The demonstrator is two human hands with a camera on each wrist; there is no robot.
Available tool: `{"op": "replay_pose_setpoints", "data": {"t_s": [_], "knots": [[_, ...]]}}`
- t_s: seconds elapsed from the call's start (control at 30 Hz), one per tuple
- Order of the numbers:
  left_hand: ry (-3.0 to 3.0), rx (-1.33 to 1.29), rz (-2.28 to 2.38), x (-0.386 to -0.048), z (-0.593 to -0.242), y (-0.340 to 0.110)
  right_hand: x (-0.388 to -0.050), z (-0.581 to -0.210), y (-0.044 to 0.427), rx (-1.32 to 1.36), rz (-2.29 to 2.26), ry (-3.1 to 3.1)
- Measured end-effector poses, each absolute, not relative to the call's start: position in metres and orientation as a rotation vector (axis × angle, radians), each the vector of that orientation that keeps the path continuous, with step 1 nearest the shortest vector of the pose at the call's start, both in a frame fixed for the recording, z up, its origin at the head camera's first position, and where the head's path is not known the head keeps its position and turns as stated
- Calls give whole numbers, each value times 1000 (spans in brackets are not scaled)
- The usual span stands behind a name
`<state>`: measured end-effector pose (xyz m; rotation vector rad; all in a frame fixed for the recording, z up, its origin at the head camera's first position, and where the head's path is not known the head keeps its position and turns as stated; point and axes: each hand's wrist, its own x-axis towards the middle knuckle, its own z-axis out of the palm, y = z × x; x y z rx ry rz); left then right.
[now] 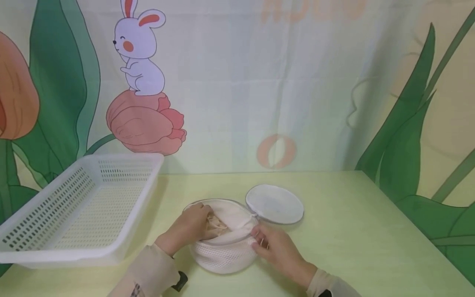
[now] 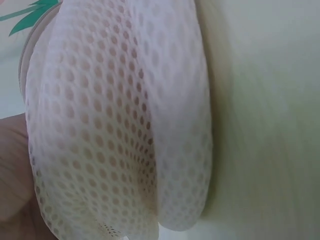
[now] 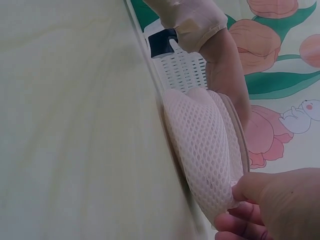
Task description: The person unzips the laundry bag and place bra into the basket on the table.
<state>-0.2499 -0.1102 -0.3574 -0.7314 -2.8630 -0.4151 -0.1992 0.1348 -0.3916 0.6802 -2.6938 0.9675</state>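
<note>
A round white mesh laundry bag point(image 1: 224, 258) sits on the table, its round lid point(image 1: 274, 204) folded back to the far right. Inside the opening lies a crumpled beige cloth point(image 1: 217, 225), its kind unclear. My left hand point(image 1: 189, 227) reaches over the left rim with fingers curled on this cloth; the thumb is hidden. At the right rim, my right hand point(image 1: 276, 247) pinches the bag's edge between thumb and fingers. The right wrist view shows that hand point(image 3: 280, 200) on the mesh side. In the left wrist view the mesh wall point(image 2: 100, 110) covers most of the hand.
A white perforated plastic basket point(image 1: 126, 231) stands on the left of the pale green table point(image 1: 345, 235). Behind the table hangs a printed cloth backdrop point(image 1: 222, 90) with a rabbit and flowers.
</note>
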Motion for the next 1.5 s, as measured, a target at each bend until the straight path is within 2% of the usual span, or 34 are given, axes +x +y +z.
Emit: {"op": "replay_pose_setpoints", "data": {"t_s": [0.5, 1.5], "knots": [[-2862, -656, -644, -254, -368, -118, -199, -390, 134, 691, 991, -2675], [-2780, -647, -579, -248, -373, -117, -200, -392, 133, 623, 934, -2709]]}}
